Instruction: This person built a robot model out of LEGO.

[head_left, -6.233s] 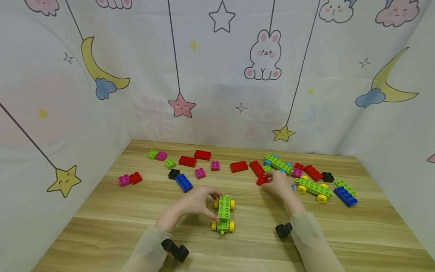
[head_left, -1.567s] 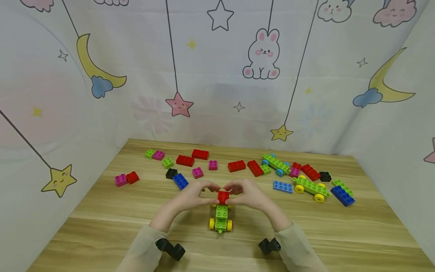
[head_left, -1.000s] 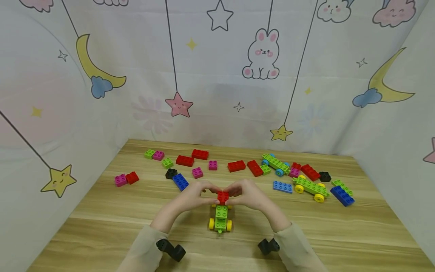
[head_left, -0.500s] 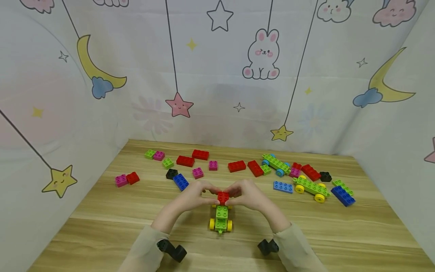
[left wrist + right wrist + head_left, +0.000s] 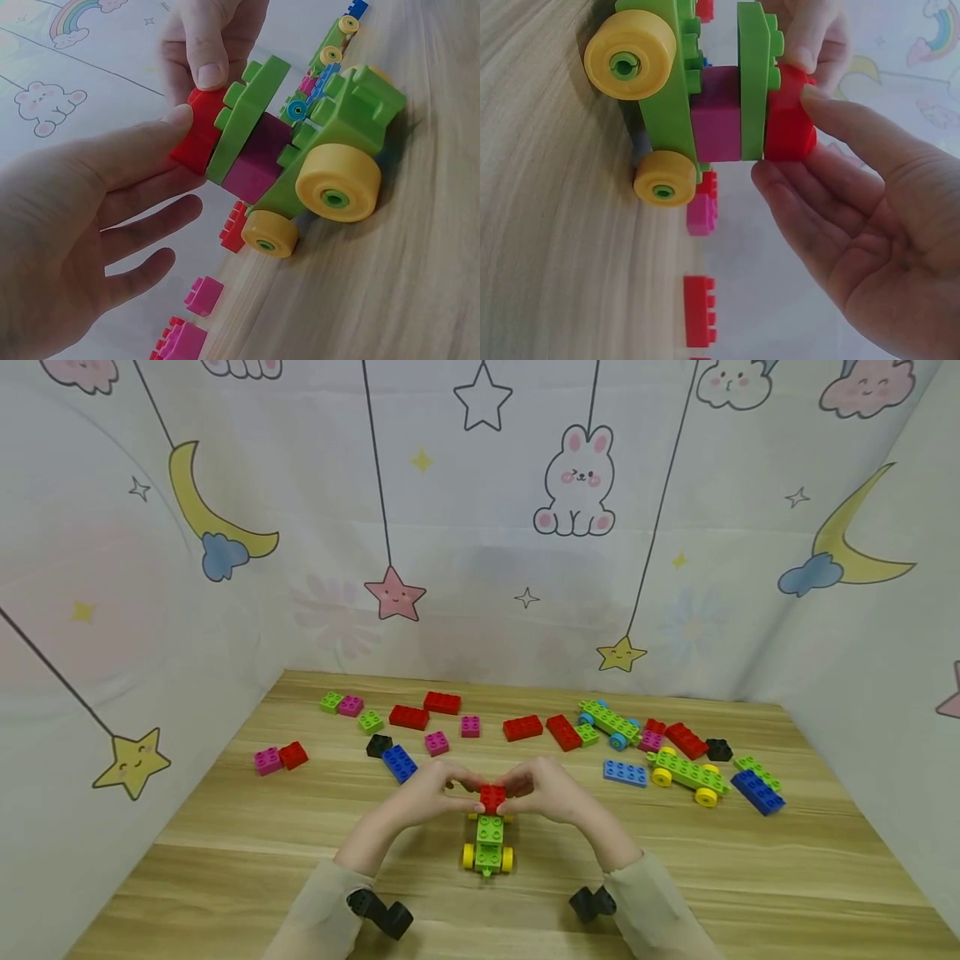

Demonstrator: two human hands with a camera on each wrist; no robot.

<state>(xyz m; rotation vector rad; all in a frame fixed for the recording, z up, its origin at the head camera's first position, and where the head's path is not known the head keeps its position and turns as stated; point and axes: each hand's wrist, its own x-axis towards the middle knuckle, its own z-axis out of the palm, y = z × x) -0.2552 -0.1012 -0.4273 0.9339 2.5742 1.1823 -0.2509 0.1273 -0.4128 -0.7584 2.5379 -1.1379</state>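
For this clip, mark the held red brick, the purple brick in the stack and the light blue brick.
Held red brick (image 5: 786,124): right wrist view, on its side.
Purple brick (image 5: 716,124): right wrist view, on its side.
Light blue brick (image 5: 625,772): head view, on its studded top.

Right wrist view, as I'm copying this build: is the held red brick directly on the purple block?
No, a green plate separates the held red brick from the purple block.

On my feed I have a wood-grained counter. It carries two yellow-wheeled cars, a blue-wheeled car and scattered bricks.
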